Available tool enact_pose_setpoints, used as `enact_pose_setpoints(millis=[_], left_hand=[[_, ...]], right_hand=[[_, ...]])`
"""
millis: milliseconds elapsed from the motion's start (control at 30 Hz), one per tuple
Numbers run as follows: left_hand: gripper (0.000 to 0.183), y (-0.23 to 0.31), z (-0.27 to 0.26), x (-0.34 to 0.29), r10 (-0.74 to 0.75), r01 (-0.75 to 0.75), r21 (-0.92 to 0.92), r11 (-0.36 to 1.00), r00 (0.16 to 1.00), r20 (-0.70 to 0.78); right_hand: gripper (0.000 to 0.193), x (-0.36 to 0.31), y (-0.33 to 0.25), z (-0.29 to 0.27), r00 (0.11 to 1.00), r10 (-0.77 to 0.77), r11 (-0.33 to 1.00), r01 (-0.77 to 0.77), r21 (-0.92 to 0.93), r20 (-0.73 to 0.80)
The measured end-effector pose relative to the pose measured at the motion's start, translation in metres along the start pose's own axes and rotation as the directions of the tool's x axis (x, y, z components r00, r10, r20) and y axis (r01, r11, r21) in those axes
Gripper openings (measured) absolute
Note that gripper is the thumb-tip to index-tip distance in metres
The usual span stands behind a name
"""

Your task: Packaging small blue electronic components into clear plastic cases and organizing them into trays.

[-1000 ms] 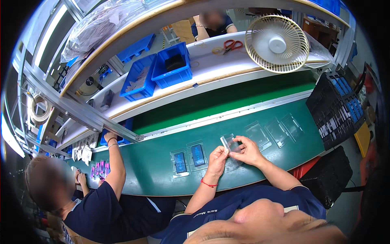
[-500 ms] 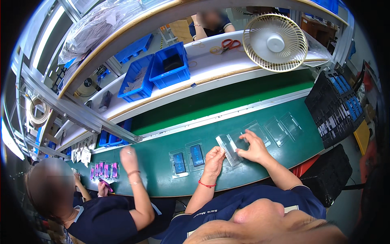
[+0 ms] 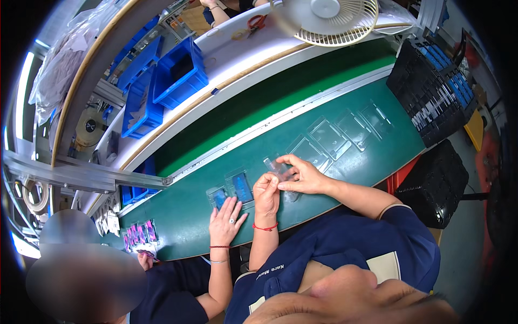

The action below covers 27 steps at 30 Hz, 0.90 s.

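Over the green bench (image 3: 181,224), clamping a clear plastic tray (image 3: 280,169) between the fingers of left hand (image 3: 266,197) and right hand (image 3: 308,177); near other trays (image 3: 330,139) and a co-worker's hand (image 3: 224,223).

The left hand (image 3: 266,191) stood upright above its wrist (image 3: 264,217), thumb and fingertips drawn together in a pinch, with the left forearm (image 3: 261,249) rising steeply beneath it. Just to its right, the right hand (image 3: 305,176) had its thumb pointing toward the left fingertips and its forefinger arched above. The right forearm (image 3: 359,195) slanted away rightward behind that hand.
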State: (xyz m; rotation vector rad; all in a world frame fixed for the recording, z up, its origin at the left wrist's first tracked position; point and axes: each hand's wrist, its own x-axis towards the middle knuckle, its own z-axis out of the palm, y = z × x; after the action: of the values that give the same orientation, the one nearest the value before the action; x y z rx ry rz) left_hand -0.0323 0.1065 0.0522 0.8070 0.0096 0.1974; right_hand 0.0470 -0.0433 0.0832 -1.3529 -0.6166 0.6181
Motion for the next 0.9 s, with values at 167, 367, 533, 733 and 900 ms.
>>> enact_pose_setpoints(millis=[167,367,533,733,900], left_hand=[[0.008,0.001,0.004,-0.002,0.002,-0.003,-0.001,1.0,0.995,-0.096],[0.008,0.025,-0.023,-0.017,-0.008,0.005,-0.013,1.0,0.98,-0.2],[0.007,0.04,-0.024,-0.023,0.0,0.0,0.001,1.0,0.977,-0.215],[0.01,0.04,-0.006,-0.026,0.037,-0.033,0.058,0.998,0.998,-0.058],[0.011,0.035,0.0,-0.029,0.043,-0.041,0.024,0.999,0.995,-0.085]], right_hand=[[0.068,0.008,0.012,-0.002,0.998,0.052,0.998,-0.051,0.041,-0.017],[0.066,0.007,-0.005,0.001,0.992,0.076,0.987,-0.09,-0.132,-0.103],[0.07,-0.008,-0.025,0.02,0.914,-0.4,0.535,0.174,-0.827,-0.067],[0.085,0.002,-0.024,0.033,0.989,-0.136,0.9,0.149,-0.41,0.061],[0.082,0.005,-0.023,0.036,0.998,-0.029,0.985,0.039,-0.169,0.064]])
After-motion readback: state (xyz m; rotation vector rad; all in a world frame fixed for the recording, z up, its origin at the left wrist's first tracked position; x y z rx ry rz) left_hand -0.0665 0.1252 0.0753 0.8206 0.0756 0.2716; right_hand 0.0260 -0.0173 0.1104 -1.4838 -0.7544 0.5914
